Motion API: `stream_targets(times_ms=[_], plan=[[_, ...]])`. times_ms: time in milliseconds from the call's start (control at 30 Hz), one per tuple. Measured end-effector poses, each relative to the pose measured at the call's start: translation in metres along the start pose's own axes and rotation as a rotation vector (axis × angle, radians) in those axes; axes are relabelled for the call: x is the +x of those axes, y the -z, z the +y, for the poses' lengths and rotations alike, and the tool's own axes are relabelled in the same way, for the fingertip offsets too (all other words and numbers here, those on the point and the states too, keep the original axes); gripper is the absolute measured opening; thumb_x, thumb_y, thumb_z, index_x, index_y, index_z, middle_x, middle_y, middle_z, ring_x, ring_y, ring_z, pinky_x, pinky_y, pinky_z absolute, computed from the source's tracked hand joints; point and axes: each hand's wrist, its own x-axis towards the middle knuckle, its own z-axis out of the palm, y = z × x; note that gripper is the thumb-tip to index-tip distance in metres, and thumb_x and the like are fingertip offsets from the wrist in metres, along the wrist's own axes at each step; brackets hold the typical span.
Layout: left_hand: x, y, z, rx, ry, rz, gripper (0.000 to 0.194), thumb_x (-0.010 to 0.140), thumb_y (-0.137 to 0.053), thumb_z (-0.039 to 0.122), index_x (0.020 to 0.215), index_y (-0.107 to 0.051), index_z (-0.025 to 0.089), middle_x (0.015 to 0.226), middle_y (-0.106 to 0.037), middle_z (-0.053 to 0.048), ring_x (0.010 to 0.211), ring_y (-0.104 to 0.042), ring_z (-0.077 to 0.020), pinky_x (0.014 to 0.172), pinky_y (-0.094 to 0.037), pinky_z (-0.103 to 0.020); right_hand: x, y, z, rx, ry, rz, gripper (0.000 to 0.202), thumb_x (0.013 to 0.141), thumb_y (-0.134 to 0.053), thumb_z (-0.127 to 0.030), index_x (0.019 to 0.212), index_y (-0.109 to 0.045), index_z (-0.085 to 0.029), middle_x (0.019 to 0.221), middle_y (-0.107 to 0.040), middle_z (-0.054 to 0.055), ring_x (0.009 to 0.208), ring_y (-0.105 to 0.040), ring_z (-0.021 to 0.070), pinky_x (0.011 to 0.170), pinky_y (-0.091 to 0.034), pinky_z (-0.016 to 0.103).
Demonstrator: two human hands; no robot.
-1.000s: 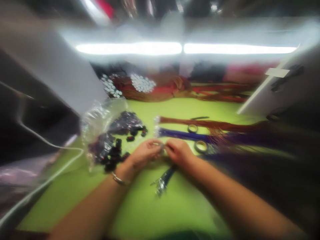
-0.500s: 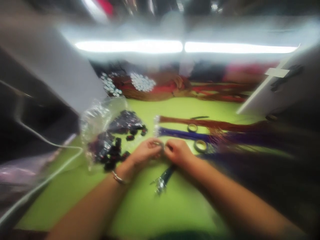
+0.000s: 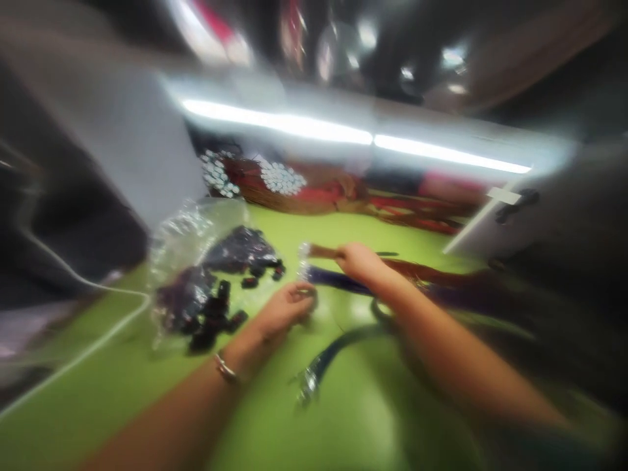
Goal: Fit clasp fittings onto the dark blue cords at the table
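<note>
Wires, brown ones, under right hand, blue bundle near loosely curled left hand, too blurry to tell if gripping anything with either tbh

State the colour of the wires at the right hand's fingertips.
The wires are reddish brown, best seen in the head view.

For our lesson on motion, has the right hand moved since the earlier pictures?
Yes: the right hand has moved forward, from the near side of the blue wires to the brown wires beyond.
</note>
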Motion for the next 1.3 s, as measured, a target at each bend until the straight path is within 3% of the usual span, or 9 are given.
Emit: stream_targets(times_ms=[133, 333, 467, 633, 767, 1100, 1300], plan=[[0.002, 0.003, -0.003, -0.009, 0.017, 0.013, 0.039, 0.065, -0.076, 0.030, 0.096, -0.058, 0.016, 0.072, -0.061, -0.001, 0.062, -0.056, -0.0100, 0.053, -0.036, -0.020, 0.036, -0.019, 0.013, -0.101, -0.088, -0.047, 0.020, 0.081, -0.051, -0.023, 0.093, -0.066, -0.017, 0.094, -0.065, 0.011, 0.078, -0.059, 0.0190, 0.067, -0.040, 0.026], [0.002, 0.004, -0.003, -0.014, 0.040, 0.009, 0.039, 0.064, -0.076, 0.031, 0.096, -0.059, 0.016, 0.075, -0.062, -0.003, 0.065, -0.058, -0.0115, 0.055, -0.038, -0.021, 0.053, -0.042, 0.036, -0.099, -0.042, -0.025, 0.021, 0.084, -0.048, -0.024, 0.092, -0.066, -0.016, 0.100, -0.061, 0.010, 0.085, -0.056, 0.0168, 0.072, -0.039, 0.024], [0.003, 0.006, -0.005, -0.032, 0.054, -0.004, 0.040, 0.064, -0.076, 0.031, 0.097, -0.058, 0.017, 0.075, -0.062, -0.003, 0.065, -0.057, -0.0110, 0.055, -0.037, -0.021, 0.063, -0.038, 0.036, -0.069, 0.003, -0.040, 0.020, 0.081, -0.052, -0.027, 0.088, -0.067, -0.017, 0.096, -0.063, 0.008, 0.080, -0.055, 0.0154, 0.069, -0.038, 0.023], [0.005, 0.008, -0.008, -0.043, 0.033, -0.015, 0.040, 0.064, -0.076, 0.030, 0.097, -0.058, 0.016, 0.071, -0.061, -0.002, 0.062, -0.056, -0.0103, 0.053, -0.035, -0.020, 0.083, -0.036, 0.008, -0.018, 0.049, -0.029, 0.022, 0.081, -0.051, -0.028, 0.091, -0.068, -0.019, 0.093, -0.065, 0.006, 0.077, -0.055, 0.0143, 0.064, -0.036, 0.022], [0.005, 0.007, -0.008, -0.033, 0.024, -0.015, 0.039, 0.064, -0.076, 0.030, 0.097, -0.059, 0.016, 0.071, -0.061, -0.002, 0.061, -0.055, -0.0103, 0.053, -0.035, -0.020, 0.092, -0.043, -0.009, 0.013, 0.033, -0.056, 0.018, 0.077, -0.058, -0.027, 0.085, -0.069, -0.015, 0.082, -0.066, 0.007, 0.069, -0.054, 0.0133, 0.060, -0.035, 0.022], [0.007, 0.009, -0.012, -0.041, 0.023, 0.004, 0.040, 0.061, -0.077, 0.031, 0.095, -0.061, 0.016, 0.070, -0.062, -0.003, 0.061, -0.057, -0.0117, 0.053, -0.037, -0.021, 0.090, -0.045, 0.006, 0.150, 0.018, 0.018, 0.021, 0.080, -0.055, -0.030, 0.081, -0.068, -0.013, 0.074, -0.064, 0.003, 0.062, -0.049, 0.0096, 0.056, -0.033, 0.020], [0.007, 0.009, -0.010, -0.026, 0.024, -0.002, 0.041, 0.062, -0.077, 0.031, 0.096, -0.060, 0.015, 0.069, -0.061, -0.003, 0.060, -0.056, -0.0113, 0.051, -0.036, -0.021, 0.079, -0.023, 0.008, 0.196, 0.012, 0.094, 0.019, 0.078, -0.051, -0.019, 0.078, -0.068, -0.010, 0.070, -0.063, 0.003, 0.059, -0.046, 0.0087, 0.054, -0.030, 0.021]])
